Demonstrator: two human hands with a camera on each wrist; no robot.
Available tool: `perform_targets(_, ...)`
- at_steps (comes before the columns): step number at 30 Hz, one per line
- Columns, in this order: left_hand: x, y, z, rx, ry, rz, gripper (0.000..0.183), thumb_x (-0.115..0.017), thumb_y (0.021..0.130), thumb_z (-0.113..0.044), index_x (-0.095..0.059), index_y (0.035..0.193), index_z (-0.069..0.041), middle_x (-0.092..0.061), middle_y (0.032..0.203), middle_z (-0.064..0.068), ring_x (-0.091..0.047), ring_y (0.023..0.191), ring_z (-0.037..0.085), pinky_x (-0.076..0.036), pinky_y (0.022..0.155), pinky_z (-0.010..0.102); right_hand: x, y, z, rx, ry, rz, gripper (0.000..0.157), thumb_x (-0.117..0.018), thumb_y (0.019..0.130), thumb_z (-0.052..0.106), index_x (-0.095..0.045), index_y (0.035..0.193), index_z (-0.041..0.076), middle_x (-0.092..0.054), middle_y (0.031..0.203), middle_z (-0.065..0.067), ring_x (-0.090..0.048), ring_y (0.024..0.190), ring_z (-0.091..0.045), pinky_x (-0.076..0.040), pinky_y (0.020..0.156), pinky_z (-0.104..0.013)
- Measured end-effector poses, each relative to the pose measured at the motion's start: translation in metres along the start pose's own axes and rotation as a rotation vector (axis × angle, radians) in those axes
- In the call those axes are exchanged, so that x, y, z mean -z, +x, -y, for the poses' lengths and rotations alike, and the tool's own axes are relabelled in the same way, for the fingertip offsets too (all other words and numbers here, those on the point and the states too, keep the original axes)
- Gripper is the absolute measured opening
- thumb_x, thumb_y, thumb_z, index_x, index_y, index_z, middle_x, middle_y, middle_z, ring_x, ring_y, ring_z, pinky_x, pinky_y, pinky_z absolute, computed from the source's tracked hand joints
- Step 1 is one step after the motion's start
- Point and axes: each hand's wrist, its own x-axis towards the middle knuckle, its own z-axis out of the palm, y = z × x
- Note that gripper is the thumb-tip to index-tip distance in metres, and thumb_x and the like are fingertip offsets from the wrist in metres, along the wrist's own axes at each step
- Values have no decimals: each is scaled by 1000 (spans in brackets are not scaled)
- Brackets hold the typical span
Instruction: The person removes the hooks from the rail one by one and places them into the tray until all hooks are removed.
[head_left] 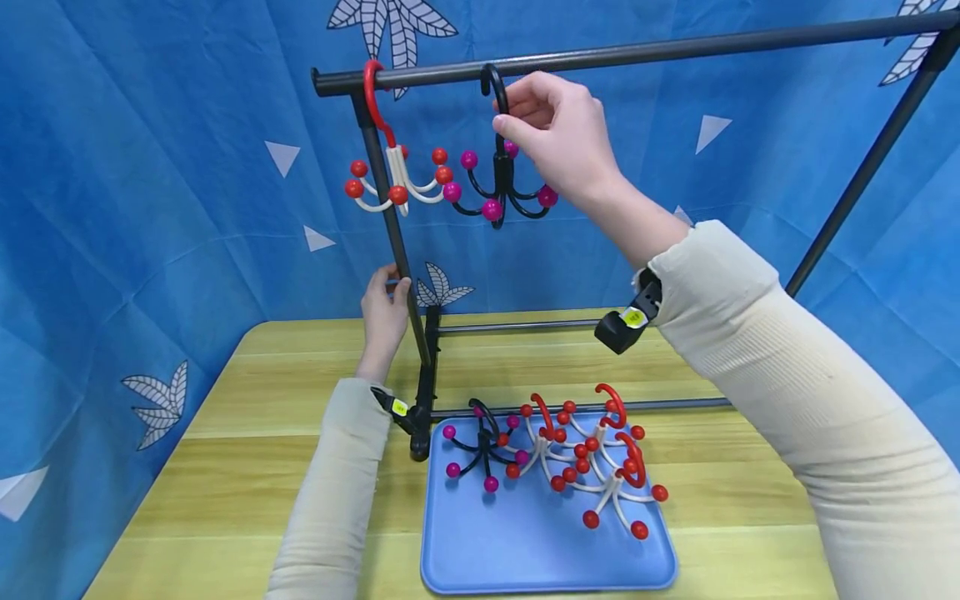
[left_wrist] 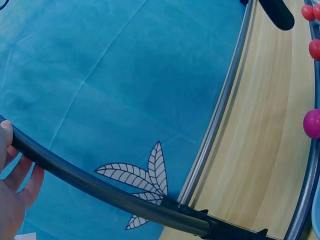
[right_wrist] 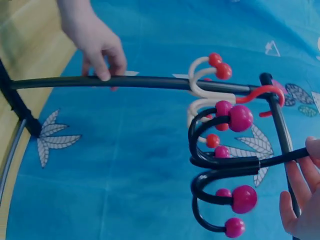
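Note:
My right hand (head_left: pixel 566 125) pinches the neck of a black multi-arm hook hanger (head_left: pixel 502 171) with magenta balls on its arm tips. Its curved top is at the rack's top bar (head_left: pixel 637 54); whether the bar bears its weight I cannot tell. Just left of it, a white hanger (head_left: pixel 396 162) with a red hook and red balls hangs from the same bar. Lower down, my left hand (head_left: pixel 384 312) grips the rack's left post (left_wrist: pixel 95 182) between thumb and fingers. The right wrist view shows the black hanger (right_wrist: pixel 230 165) sideways, its hook end hidden by the right hand.
On the wooden table (head_left: pixel 262 467), a blue tray (head_left: pixel 525 558) holds another black hanger (head_left: pixel 483 450) and several white ones with red hooks, overlapping. The rack's lower rail (head_left: pixel 675 404) runs behind the tray. A blue patterned curtain (head_left: pixel 187 167) hangs behind.

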Motion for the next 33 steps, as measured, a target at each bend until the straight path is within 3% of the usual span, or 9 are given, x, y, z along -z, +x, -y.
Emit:
perform_targets(18,0,-1,-2,-5,-32,-12,33,-47,95,-21,-50,123,-4,-53,116,13,-54,104,27,-47,85,41,10,-62,-31,-19,54,158,23,-62,87,23,-64,105,9,-65,100,-7,-59,93,-15,-42,79,-35)
perform_targets(25,-1,-2,1,-31,-39,-32,33,-47,94,-21,-50,121,-3,-53,115,14,-55,103,28,-47,86,41,9,-85,-48,-35,60,224,24,-63,86,22,-64,105,8,-66,100,-8,-58,97,-18,-41,87,-43)
perform_targets(33,-3,-2,1,-55,-55,-45,29,-48,94,-18,-52,119,-3,-54,113,14,-55,101,28,-47,86,41,9,-109,-57,-76,54,280,25,-65,85,27,-65,103,10,-65,100,-6,-57,99,-17,-42,87,-44)
